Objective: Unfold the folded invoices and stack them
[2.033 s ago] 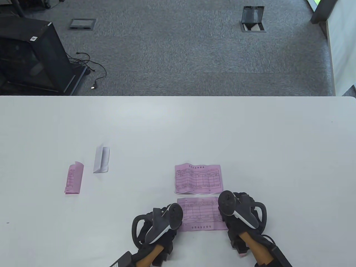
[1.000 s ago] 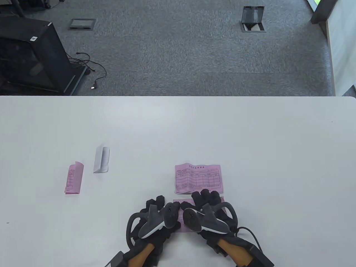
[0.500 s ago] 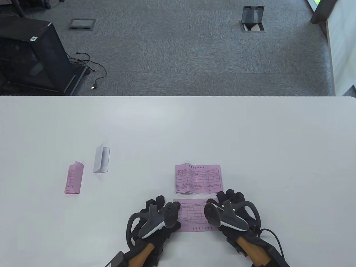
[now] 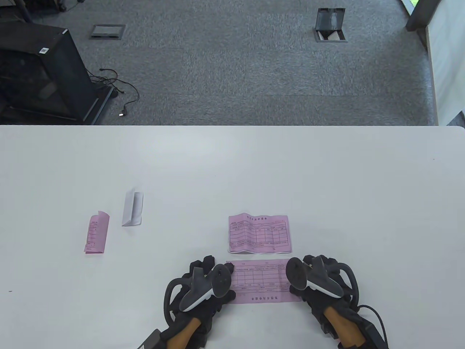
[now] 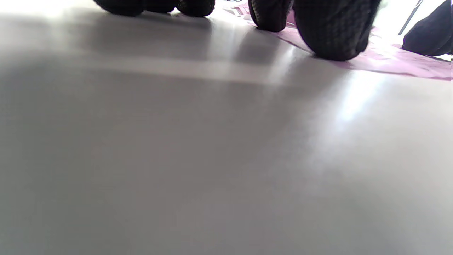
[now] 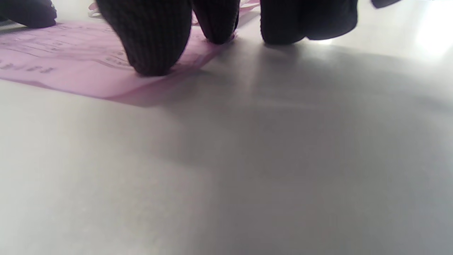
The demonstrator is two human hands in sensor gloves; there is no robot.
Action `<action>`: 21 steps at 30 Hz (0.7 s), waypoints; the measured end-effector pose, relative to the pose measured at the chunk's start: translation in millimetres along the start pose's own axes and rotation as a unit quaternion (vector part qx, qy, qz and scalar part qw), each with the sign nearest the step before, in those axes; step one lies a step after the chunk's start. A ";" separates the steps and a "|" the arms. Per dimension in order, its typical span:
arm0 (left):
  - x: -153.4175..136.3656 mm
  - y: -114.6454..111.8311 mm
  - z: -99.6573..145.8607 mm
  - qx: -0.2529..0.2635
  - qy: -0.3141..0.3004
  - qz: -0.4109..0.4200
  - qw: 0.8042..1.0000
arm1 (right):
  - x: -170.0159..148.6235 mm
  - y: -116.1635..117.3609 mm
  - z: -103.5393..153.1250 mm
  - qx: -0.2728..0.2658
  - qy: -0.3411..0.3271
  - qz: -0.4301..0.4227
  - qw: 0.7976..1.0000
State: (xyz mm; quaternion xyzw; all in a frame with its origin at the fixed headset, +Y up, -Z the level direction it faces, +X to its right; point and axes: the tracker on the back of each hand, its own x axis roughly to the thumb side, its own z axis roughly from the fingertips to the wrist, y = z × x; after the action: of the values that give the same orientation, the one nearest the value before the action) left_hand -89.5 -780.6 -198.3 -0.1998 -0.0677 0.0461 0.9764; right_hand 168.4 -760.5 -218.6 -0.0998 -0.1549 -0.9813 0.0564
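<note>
An unfolded pink invoice (image 4: 259, 280) lies flat near the table's front edge. My left hand (image 4: 209, 281) presses its left end, fingertips (image 5: 329, 39) on the paper (image 5: 389, 62). My right hand (image 4: 316, 278) presses its right end, fingertips (image 6: 152, 46) on the pink sheet (image 6: 63, 67). Both hands lie flat and hold nothing. Just behind it lies a pink unfolded invoice (image 4: 259, 233) on top of a white sheet. At the left lie a folded pink invoice (image 4: 97, 233) and a folded white invoice (image 4: 132, 208).
The white table (image 4: 327, 181) spreads wide behind and to the right of the papers. Beyond its far edge is grey carpet with a black cabinet (image 4: 43, 72) and floor sockets (image 4: 330, 25).
My right hand slid to the right across the near pink invoice, from its middle to its right end, flattening it. My left hand stayed on the left end.
</note>
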 end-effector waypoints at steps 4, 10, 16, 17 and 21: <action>0.1 0.1 -0.1 -0.001 -0.001 -0.001 1.000 | 9.0 -11.0 8.3 -0.096 -0.005 -0.047 0.994; 0.3 0.5 -0.7 -0.002 -0.007 -0.007 1.000 | 56.4 -23.7 9.4 -0.146 -0.079 -0.079 0.983; 0.8 0.3 -0.7 -0.001 -0.006 -0.006 1.000 | 105.4 -15.9 -8.7 -0.084 -0.115 -0.009 0.990; 0.9 0.2 -0.7 -0.001 -0.006 -0.006 1.000 | 108.3 -13.1 -10.2 -0.076 -0.116 -0.003 0.990; 0.4 0.3 -0.8 -0.002 -0.007 -0.006 1.000 | 109.9 -4.4 -11.8 -0.068 -0.119 0.021 0.990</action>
State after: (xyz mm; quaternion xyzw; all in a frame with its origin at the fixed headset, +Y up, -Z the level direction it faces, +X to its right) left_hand -88.9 -780.6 -199.1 -0.2012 -0.0759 0.0414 0.9757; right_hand 58.6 -768.8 -207.4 -0.2223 -0.0912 -0.9693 0.0515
